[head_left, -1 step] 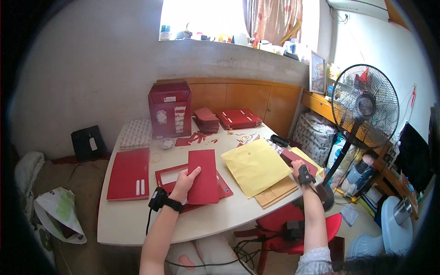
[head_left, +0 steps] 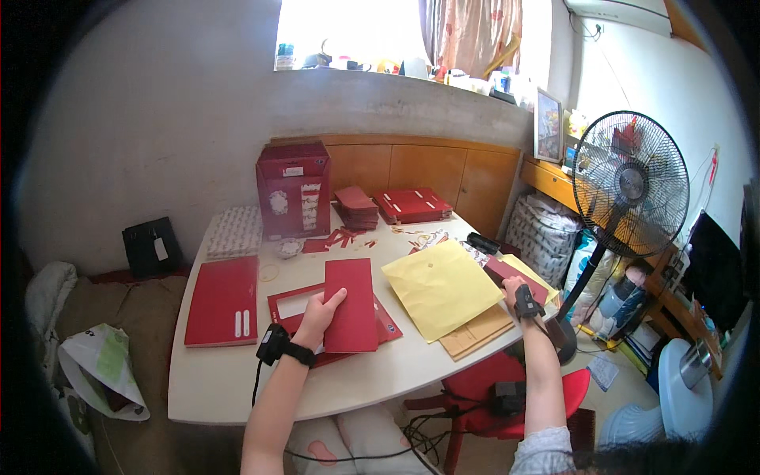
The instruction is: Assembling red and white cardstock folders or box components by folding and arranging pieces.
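My left hand (head_left: 318, 313) grips a plain dark-red rectangular cardboard piece (head_left: 352, 305) by its left edge, thumb on top. Under it lies a larger red folder-like sheet (head_left: 390, 326) with a white rectangular area, partly covered by the hand and the piece. At the table's right edge, my right hand (head_left: 514, 288) is closed on a dark-red cardboard block (head_left: 499, 271), its fingers partly hidden. Beside that hand lies a big yellow paper envelope (head_left: 443, 289), on top of brown envelopes (head_left: 479, 331). A black device is strapped to each wrist.
Red flat folders (head_left: 223, 301) lie at the left of the white table (head_left: 229, 384). Toward the back stand a tall red box (head_left: 293, 190), small red card stacks (head_left: 356, 207) and red folders (head_left: 413, 205). Paper scraps lie between. A fan (head_left: 631, 182) and red stool (head_left: 483, 404) are at right.
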Available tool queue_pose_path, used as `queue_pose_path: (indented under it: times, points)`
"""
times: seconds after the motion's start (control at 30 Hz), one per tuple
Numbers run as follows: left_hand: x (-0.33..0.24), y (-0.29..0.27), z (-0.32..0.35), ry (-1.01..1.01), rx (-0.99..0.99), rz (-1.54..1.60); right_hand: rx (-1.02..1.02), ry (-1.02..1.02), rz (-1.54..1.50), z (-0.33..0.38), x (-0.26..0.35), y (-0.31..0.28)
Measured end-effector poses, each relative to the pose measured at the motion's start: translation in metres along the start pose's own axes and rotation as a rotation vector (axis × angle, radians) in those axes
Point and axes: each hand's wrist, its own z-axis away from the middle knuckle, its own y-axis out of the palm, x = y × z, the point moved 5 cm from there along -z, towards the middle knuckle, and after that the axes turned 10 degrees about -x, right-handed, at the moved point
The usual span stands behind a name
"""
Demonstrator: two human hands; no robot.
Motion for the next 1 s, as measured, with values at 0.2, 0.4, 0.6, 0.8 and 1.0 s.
queue_pose_path:
  times: [0.2,0.4,0.6,0.8,1.0]
  points:
    - [-0.002,-0.008,0.002,0.01,-0.03,-0.01,0.089,0.023,-0.009,-0.011,0.002,0.013]
    - [0.001,0.002,-0.001,-0.002,0.009,0.004,0.052,0.086,0.2,-0.005,-0.021,0.02]
    - [0.001,-0.004,-0.005,0.021,-0.014,0.047,-0.462,0.232,0.284,-0.016,-0.01,-0.041]
    - [0.0,0.0,-0.008,0.019,-0.023,0.144,-0.856,0.155,-0.192,-0.05,0.035,-0.116]
    - [-0.002,-0.009,-0.007,-0.078,0.088,0.45,-0.671,0.068,-0.878,-0.065,0.158,-0.126]
